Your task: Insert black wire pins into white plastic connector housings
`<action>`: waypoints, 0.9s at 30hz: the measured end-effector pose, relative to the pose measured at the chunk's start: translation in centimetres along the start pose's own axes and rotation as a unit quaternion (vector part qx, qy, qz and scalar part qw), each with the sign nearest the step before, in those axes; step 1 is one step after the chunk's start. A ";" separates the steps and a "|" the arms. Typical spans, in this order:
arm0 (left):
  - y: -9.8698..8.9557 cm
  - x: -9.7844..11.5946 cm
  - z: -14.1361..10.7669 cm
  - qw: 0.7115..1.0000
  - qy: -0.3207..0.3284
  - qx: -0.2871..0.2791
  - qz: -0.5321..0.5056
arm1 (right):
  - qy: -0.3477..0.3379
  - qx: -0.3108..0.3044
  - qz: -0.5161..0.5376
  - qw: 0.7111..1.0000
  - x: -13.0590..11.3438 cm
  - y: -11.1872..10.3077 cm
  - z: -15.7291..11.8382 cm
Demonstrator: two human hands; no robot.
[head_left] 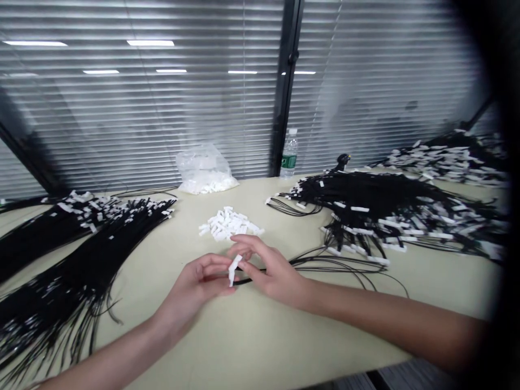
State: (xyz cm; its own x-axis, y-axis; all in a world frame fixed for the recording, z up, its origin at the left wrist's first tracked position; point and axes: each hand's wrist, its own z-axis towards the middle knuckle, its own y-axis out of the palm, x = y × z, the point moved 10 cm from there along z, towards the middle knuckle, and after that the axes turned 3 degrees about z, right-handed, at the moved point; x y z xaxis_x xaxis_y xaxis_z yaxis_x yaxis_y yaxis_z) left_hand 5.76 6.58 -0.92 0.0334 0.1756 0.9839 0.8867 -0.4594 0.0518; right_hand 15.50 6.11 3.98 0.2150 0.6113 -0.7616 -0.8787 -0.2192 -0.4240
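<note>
A white plastic connector stands upright between my two hands, above the table. My left hand pinches it from the left with thumb and fingertips. From the right, my right hand meets it, thumb near the connector's upper end and fingers curled over behind. A black cable runs from the connector's lower part into my right hand, and more black cable trails out to the right behind the wrist. Whether the cable's end sits inside the connector cannot be made out. Just beyond my hands lies a pile of white connectors.
Bundles of black cables with white ends cover the left side. More cable heaps lie on the right. A clear bag of white pieces and a water bottle stand at the back, before the window blinds.
</note>
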 end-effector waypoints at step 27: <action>-0.2 0.9 0.6 0.994 0.044 -0.002 0.100 | 0.025 0.015 0.041 0.999 0.7 -0.2 0.3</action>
State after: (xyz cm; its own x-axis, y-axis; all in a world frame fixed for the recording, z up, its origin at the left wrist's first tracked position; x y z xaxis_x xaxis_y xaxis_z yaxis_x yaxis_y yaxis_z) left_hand 5.83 7.36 -0.11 0.1676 0.0045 0.9858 0.8643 -0.4816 -0.1447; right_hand 15.72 6.85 3.68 0.1622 0.5539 -0.8166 -0.9064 -0.2434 -0.3451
